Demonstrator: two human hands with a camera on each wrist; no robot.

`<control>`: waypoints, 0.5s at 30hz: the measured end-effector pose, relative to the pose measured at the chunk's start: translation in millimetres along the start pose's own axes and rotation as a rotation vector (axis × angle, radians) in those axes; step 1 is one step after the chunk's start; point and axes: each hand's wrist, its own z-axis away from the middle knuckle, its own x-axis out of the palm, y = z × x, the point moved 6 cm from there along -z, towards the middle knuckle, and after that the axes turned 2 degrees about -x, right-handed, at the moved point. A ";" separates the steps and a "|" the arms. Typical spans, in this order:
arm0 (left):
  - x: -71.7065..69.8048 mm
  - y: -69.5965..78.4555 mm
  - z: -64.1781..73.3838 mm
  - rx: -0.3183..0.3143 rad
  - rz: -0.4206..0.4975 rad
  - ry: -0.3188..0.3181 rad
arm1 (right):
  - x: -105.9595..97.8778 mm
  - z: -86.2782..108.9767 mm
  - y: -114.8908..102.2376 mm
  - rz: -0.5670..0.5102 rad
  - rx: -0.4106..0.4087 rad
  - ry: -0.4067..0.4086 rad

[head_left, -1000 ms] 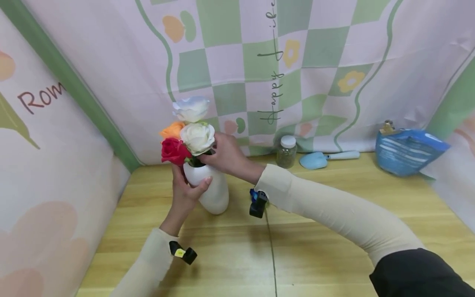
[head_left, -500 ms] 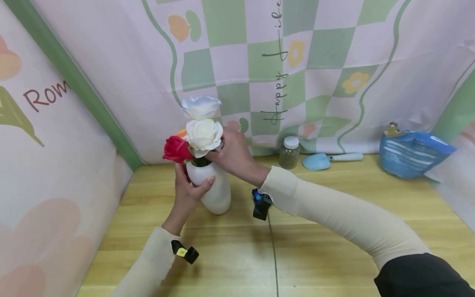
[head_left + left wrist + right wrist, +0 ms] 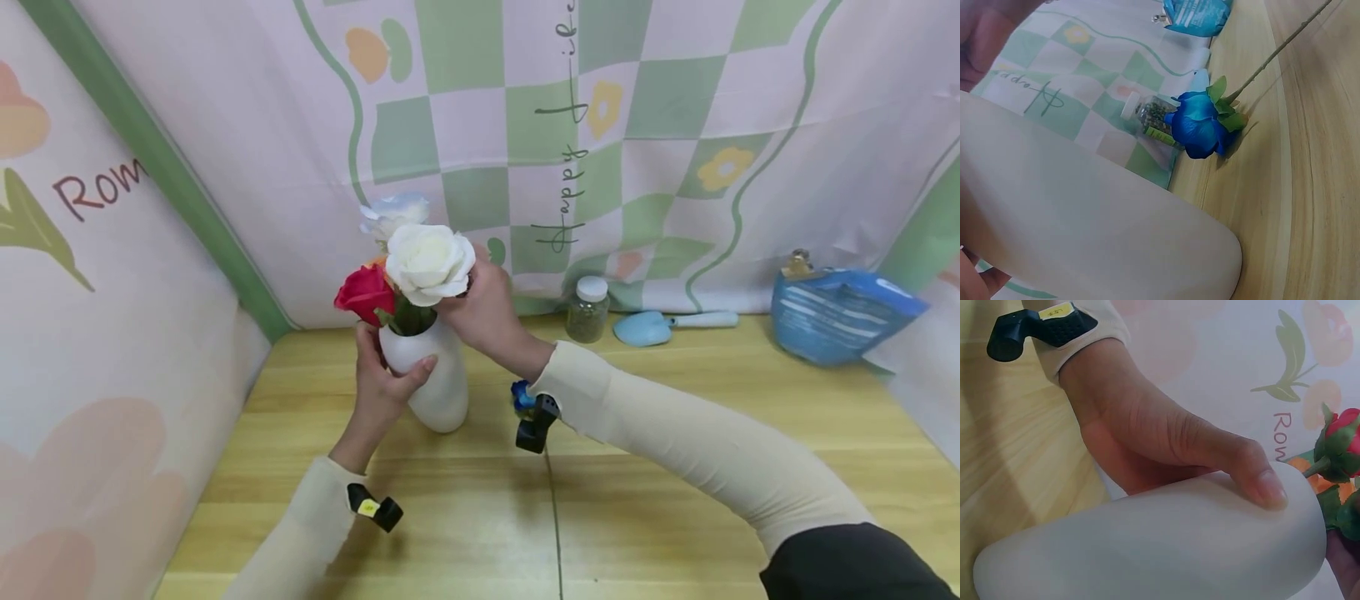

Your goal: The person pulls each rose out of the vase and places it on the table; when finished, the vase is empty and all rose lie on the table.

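Observation:
My left hand point(image 3: 378, 396) grips the white vase point(image 3: 438, 387) near its neck, with the thumb across the front. The vase stands on the table, and several roses rise from its mouth. Just under the white rose point(image 3: 429, 262), my right hand point(image 3: 491, 312) is curled at its right side and holds it; the bloom hides the fingertips. A red rose point(image 3: 365, 293) leans left, a pale blue rose point(image 3: 393, 215) sits behind, and an orange rose point(image 3: 375, 262) is mostly covered. On the table to the vase's right lies a deep blue rose point(image 3: 1200, 125) with a long stem.
Along the back edge are a lidded glass jar point(image 3: 587, 310) of dark grains, a light blue trowel point(image 3: 643, 329) and a clipped blue bag point(image 3: 843, 317). Printed cloth walls point(image 3: 247, 183) close in the table's back and left.
The white rose has shifted right and turned its face more toward the head camera, along with my right hand. My left hand keeps its grip on the vase.

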 end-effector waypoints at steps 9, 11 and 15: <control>0.2 1.0 0.4 -0.005 -0.010 -0.002 | -4.0 2.9 4.9 -0.213 -0.005 0.011; 0.2 1.0 0.4 -0.009 -0.010 -0.003 | -5.5 3.5 5.2 -0.235 -0.016 0.016; 0.5 0.9 0.4 -0.020 -0.011 -0.012 | -8.5 5.2 5.6 -0.259 -0.006 0.028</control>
